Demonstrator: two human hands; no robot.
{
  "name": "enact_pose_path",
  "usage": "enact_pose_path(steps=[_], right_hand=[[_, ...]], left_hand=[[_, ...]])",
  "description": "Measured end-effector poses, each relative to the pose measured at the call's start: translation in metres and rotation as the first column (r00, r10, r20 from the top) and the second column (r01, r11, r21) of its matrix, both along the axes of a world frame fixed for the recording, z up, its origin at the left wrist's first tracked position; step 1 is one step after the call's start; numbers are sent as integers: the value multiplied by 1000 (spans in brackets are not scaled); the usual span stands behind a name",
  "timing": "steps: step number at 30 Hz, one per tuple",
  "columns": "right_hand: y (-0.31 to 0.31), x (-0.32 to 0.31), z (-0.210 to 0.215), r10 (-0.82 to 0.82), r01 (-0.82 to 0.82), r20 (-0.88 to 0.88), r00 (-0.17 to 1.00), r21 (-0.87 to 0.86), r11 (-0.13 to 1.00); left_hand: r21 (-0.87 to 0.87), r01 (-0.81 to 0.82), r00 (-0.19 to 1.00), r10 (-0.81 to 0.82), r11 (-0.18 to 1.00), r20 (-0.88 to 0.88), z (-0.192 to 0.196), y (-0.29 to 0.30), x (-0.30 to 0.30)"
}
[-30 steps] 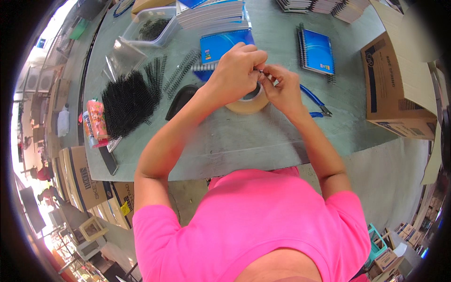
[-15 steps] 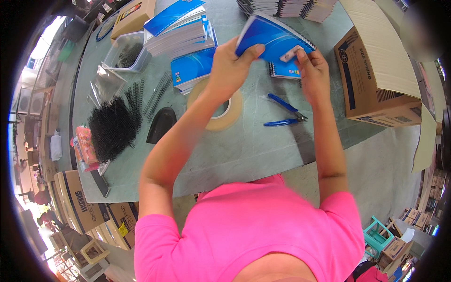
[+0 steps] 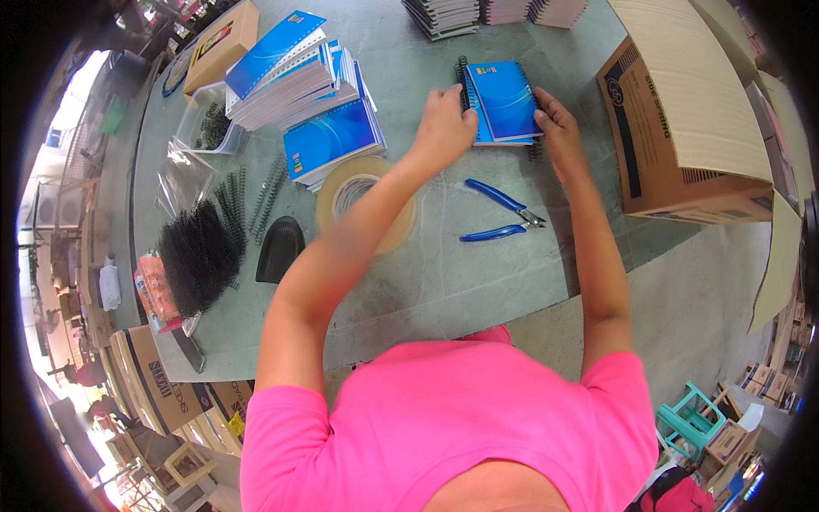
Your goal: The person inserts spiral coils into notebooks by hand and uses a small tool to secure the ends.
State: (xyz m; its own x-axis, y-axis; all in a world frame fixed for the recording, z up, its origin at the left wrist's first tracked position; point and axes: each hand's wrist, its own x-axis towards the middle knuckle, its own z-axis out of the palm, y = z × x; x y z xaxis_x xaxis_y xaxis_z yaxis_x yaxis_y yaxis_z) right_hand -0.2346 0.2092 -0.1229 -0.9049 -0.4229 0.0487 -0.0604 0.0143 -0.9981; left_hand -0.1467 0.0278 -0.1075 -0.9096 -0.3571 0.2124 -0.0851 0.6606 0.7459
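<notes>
Nearest me, right of the frame's centre, blue-handled cutters (image 3: 505, 199) lie with handles spread on the table (image 3: 452, 294). Beyond, at upper centre, a blue notebook (image 3: 510, 104) rests on another. My right hand (image 3: 560, 135) has thumb and fingers closed on its right edge; my left hand (image 3: 445, 128) curls half-open by dark coils (image 3: 463, 84), its grip unclear. Farther, notebook stacks (image 3: 444, 17) meet the top edge.

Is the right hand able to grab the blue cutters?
Probably yes: the blue cutters lie uncovered on the table, nearer the body than the right hand, though that hand is at the notebook.
</notes>
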Motion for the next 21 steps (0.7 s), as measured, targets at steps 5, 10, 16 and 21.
enact_pose_path(steps=[5, 10, 16, 21], right_hand=[[-7, 19, -5, -31, 86, -216, 976, 248, 965], [-7, 33, 13, -149, 351, -683, 715, 166, 922], [-80, 87, 64, 37, -31, -714, 699, 22, 999], [-152, 125, 58, 311, -312, -684, 660, 126, 942]], left_hand=[[77, 63, 984, -75, 995, 161, 6, -8, 0], [816, 388, 838, -532, 428, -120, 135, 26, 74], [696, 522, 453, -531, -493, -716, 181, 49, 178], [574, 694, 376, -460, -435, -804, 174, 53, 195]])
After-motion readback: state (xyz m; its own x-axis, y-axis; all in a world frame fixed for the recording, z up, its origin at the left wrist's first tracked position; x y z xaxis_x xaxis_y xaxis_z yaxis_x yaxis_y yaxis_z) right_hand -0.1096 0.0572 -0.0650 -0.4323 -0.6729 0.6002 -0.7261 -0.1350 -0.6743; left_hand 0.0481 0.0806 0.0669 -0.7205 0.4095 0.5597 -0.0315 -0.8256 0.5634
